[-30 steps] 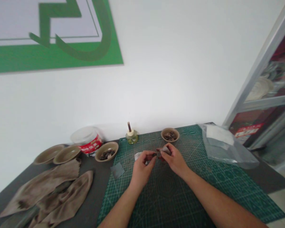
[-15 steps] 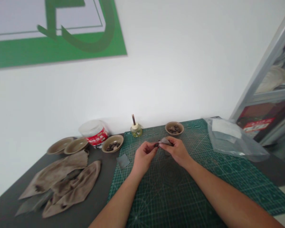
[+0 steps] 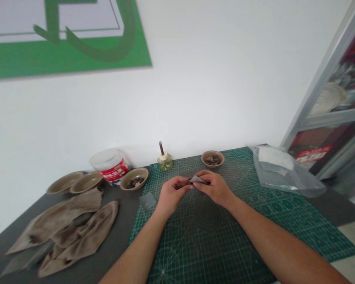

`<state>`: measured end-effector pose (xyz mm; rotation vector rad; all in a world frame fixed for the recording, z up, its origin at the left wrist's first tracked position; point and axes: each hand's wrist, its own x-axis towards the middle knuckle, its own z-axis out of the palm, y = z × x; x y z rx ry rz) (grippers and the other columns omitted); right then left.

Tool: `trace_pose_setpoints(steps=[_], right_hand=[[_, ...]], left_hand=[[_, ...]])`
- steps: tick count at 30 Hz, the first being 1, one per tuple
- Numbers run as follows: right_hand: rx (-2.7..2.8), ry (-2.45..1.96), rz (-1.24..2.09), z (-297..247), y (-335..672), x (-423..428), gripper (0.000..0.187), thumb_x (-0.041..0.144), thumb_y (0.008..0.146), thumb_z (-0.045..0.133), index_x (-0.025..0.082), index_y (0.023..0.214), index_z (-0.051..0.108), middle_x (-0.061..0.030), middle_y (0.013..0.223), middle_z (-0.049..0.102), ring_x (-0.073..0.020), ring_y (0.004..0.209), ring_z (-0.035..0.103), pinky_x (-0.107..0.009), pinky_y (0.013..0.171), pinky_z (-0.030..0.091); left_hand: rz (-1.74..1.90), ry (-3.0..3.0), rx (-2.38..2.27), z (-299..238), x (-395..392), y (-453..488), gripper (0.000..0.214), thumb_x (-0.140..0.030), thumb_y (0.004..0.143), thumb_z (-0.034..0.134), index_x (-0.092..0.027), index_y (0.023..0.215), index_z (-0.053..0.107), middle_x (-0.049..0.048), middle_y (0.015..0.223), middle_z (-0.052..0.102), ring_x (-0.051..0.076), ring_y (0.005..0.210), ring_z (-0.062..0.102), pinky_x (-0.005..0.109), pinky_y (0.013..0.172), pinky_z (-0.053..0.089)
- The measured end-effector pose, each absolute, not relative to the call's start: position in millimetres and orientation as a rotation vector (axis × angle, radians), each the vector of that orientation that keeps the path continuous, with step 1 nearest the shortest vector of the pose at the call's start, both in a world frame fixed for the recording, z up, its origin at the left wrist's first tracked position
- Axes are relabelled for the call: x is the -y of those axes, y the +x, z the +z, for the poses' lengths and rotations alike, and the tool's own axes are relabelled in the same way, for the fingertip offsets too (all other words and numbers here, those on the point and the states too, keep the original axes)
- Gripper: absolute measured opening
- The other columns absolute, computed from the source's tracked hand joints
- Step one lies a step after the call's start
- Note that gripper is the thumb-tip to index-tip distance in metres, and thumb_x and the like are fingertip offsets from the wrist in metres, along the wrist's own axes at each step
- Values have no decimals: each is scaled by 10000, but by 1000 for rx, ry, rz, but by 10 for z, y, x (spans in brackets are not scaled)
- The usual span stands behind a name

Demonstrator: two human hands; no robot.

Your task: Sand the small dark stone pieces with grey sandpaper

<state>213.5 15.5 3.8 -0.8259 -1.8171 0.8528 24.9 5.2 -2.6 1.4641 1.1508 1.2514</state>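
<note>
Above the green cutting mat (image 3: pixel 207 244), my hands meet with their fingertips close together. My right hand (image 3: pixel 215 188) is closed on a small grey piece of sandpaper (image 3: pixel 197 179), folded and bent between thumb and fingers. My left hand (image 3: pixel 173 195) is pinched at the sandpaper's left end, around something small and dark that the fingers mostly hide. A flat grey square (image 3: pixel 148 201), much like the held piece, lies on the mat's left edge. Beyond the hands stands a small bowl (image 3: pixel 213 165) of dark, pebble-like pieces.
Left of the mat are another bowl with dark pieces (image 3: pixel 143 175), a white tub with a red label (image 3: pixel 114 171), two brown bowls (image 3: pixel 62 184) and stained brown cloths (image 3: pixel 83 236). A glass bottle with a brush handle (image 3: pixel 165 162) stands behind; a plastic bag (image 3: pixel 286 169) lies right.
The grey sandpaper now lies lower and flatter between my fingers, and my hands are slightly closer together. The whole view has shifted a little, so the scene sits further left.
</note>
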Motion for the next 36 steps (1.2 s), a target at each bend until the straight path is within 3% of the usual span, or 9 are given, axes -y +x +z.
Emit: trace_pose_setpoints(steps=[5, 36], right_hand=[[1849, -817, 907, 47, 2144, -162, 145, 305, 844, 639, 214, 875, 748, -28, 947, 669, -162, 856, 627, -268, 764, 468], [1887, -801, 794, 25, 2121, -152, 91, 213, 794, 684, 209, 868, 738, -18, 929, 656, -143, 810, 615, -248, 710, 458]], left_hand=[[1282, 1393, -1024, -4, -59, 234, 343, -199, 628, 784, -181, 926, 616, 15, 789, 719, 156, 722, 677, 293, 703, 544], [1266, 1377, -924, -26, -50, 223, 360, -122, 634, 789, -172, 901, 554, 5, 785, 685, 132, 707, 662, 256, 684, 534]])
